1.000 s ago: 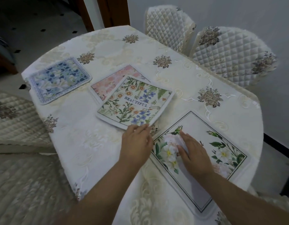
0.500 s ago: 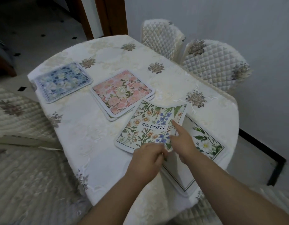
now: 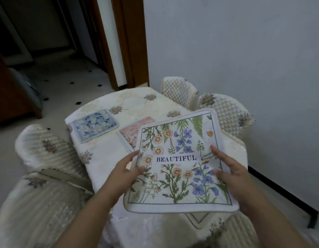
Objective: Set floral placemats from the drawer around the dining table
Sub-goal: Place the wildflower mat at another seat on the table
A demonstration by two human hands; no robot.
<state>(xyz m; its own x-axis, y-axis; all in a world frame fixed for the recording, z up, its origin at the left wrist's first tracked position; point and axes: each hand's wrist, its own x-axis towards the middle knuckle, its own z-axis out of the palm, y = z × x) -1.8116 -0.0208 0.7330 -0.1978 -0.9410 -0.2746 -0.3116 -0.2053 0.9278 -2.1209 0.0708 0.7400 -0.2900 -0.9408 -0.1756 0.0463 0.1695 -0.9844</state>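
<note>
The "BEAUTIFUL" wildflower placemat (image 3: 180, 160) is lifted off the dining table (image 3: 103, 154) and held up in front of me. My left hand (image 3: 124, 173) grips its left edge, thumb on top. My right hand (image 3: 230, 169) grips its right edge. A blue floral placemat (image 3: 95, 125) lies at the table's far left. A pink floral placemat (image 3: 132, 132) lies at the middle, partly hidden behind the lifted mat. A corner of the white-flower placemat (image 3: 198, 218) shows on the near table edge below the lifted mat.
Quilted cream chairs stand around the table: two at the back right (image 3: 225, 113), two at the left (image 3: 46, 149). A wooden door frame (image 3: 126, 43) rises behind the table, and a white wall with a dark skirting (image 3: 280, 190) runs on the right.
Both hands have picked the "BEAUTIFUL" placemat up from the table and raised it toward me. My view has pulled back and tilted up from the table.
</note>
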